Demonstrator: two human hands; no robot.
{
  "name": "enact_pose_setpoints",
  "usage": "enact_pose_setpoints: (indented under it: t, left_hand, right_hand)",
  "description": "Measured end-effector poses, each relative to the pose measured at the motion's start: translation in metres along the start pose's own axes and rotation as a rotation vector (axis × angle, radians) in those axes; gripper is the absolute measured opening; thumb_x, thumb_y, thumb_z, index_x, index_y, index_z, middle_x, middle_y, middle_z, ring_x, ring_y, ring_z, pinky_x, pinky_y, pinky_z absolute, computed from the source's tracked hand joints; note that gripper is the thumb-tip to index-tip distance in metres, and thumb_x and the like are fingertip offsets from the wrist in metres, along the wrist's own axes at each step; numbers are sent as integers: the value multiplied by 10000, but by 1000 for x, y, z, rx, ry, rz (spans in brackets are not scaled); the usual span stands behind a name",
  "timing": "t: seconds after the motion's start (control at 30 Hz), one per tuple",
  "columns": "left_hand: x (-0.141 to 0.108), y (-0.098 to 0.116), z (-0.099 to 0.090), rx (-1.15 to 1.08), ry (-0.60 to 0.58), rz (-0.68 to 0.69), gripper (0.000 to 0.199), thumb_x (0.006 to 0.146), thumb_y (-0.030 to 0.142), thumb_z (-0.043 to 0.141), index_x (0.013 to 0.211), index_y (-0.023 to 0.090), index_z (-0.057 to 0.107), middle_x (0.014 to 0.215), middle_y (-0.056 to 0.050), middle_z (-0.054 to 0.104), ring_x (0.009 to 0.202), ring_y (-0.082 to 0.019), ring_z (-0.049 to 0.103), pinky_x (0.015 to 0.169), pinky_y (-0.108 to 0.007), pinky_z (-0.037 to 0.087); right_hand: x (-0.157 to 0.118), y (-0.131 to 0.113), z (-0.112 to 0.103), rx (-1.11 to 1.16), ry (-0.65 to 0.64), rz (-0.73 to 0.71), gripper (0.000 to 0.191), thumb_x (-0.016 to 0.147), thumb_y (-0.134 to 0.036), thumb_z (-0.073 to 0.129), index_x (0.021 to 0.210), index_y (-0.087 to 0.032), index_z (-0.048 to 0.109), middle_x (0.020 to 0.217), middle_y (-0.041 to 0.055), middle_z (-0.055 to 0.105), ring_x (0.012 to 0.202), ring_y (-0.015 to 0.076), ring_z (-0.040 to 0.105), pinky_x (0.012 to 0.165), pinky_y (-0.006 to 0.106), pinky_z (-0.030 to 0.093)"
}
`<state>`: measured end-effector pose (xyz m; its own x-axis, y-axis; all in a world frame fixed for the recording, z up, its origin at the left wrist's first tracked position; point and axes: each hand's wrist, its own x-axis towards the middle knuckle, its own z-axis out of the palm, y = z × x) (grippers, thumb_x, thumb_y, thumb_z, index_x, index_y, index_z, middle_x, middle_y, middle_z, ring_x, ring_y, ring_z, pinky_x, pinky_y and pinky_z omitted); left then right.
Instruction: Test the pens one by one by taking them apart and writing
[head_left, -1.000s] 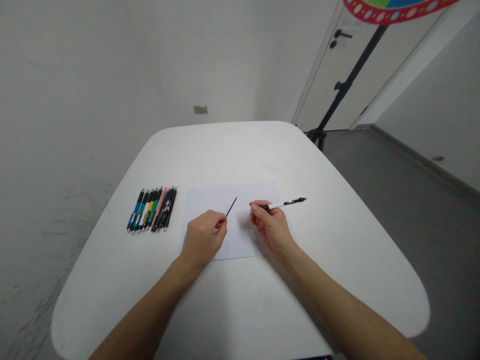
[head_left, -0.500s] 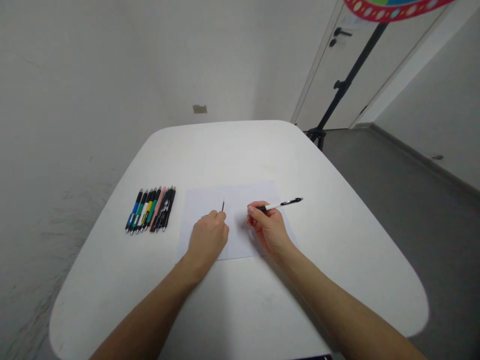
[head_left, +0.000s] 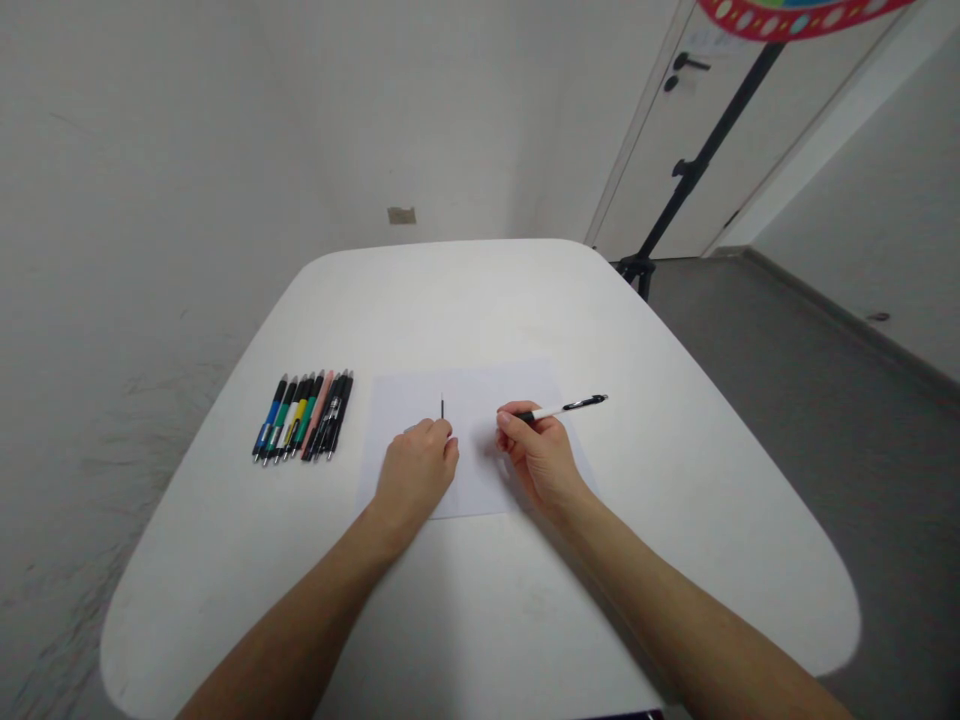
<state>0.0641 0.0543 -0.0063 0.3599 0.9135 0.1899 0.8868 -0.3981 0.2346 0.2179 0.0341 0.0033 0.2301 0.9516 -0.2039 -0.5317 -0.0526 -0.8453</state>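
Observation:
My left hand (head_left: 418, 465) is closed over the left half of a white sheet of paper (head_left: 480, 490). Between its fingers it holds a thin dark refill (head_left: 442, 408), whose tip points away from me. Something small and greyish shows at the left of the knuckles, too hidden to name. Over the sheet's right part, my right hand (head_left: 541, 450) pinches a black and white pen (head_left: 562, 408) by its black grip. That pen's clip end points right, past the paper's edge.
Several pens (head_left: 304, 415) in blue, green, yellow, pink and black lie side by side at the left on the white table (head_left: 465, 300). Beyond the table's back right corner stands a black pole (head_left: 697, 165). A dark object's edge (head_left: 630, 715) shows at the bottom.
The refill in my left hand has turned slightly and points more directly away from me. My right hand keeps its grip on the pen. The view has shifted slightly.

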Motion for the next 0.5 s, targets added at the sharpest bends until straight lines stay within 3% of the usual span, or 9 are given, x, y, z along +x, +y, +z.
enact_pose_setpoints:
  t: [0.3, 0.5]
  left_hand:
    - [-3, -18, -22, -243, 400, 67, 100, 857, 230, 603, 807, 166, 662, 665, -3, 652, 543, -119, 555, 568, -257, 429]
    - [-11, -11, -28, -411, 506, 159, 101, 858, 273, 639, 851, 175, 664, 647, 28, 622, 466, -70, 464, 493, -215, 402]
  right_hand:
    - [-2, 0, 2, 25, -13, 12, 345, 546, -308, 863, 720, -210, 583, 581, -59, 557, 530, 98, 485, 527, 249, 366]
    - [-5, 0, 5, 30, -44, 32, 437, 582, -539, 835, 659, -203, 568, 635, -31, 548, 552, 105, 484, 523, 260, 383]
